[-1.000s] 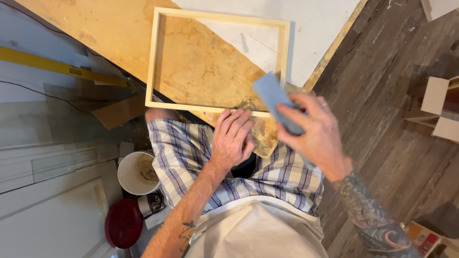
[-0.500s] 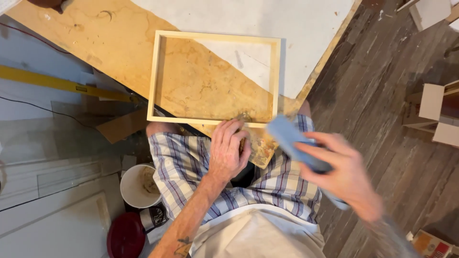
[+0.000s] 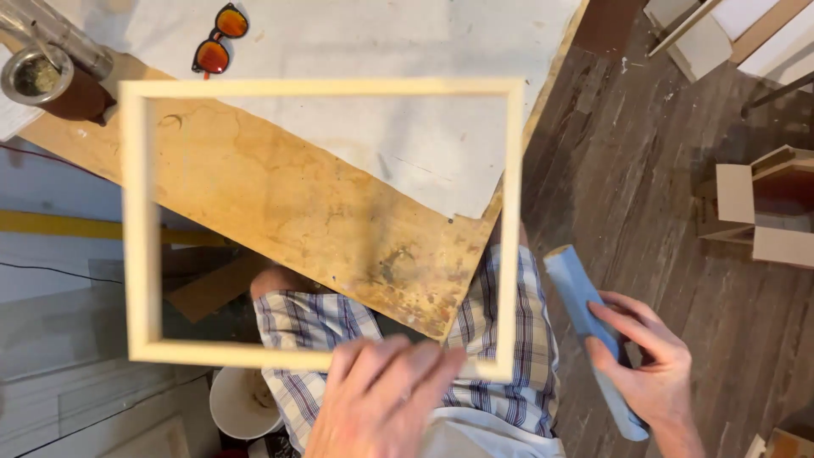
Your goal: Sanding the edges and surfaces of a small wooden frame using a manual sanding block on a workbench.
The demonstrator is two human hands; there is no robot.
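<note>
Open cardboard box (image 3: 763,208) on the wood floor (image 3: 644,170), right of the bench (image 3: 280,203): tan flaps, reddish-brown inside. Corner of another box (image 3: 784,443) at bottom right edge, tan w/ a bit of colour, mostly cut off. No labels, signs or screens visible.

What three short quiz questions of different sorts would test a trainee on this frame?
1. True or false: the left hand holds the wooden frame by its near edge.
2. What does the right hand grip? A) sunglasses B) blue sanding block C) white bucket
3. Which thing with orange lenses lies on the workbench?
Key: 1 true; 2 B, the blue sanding block; 3 the sunglasses.
</note>
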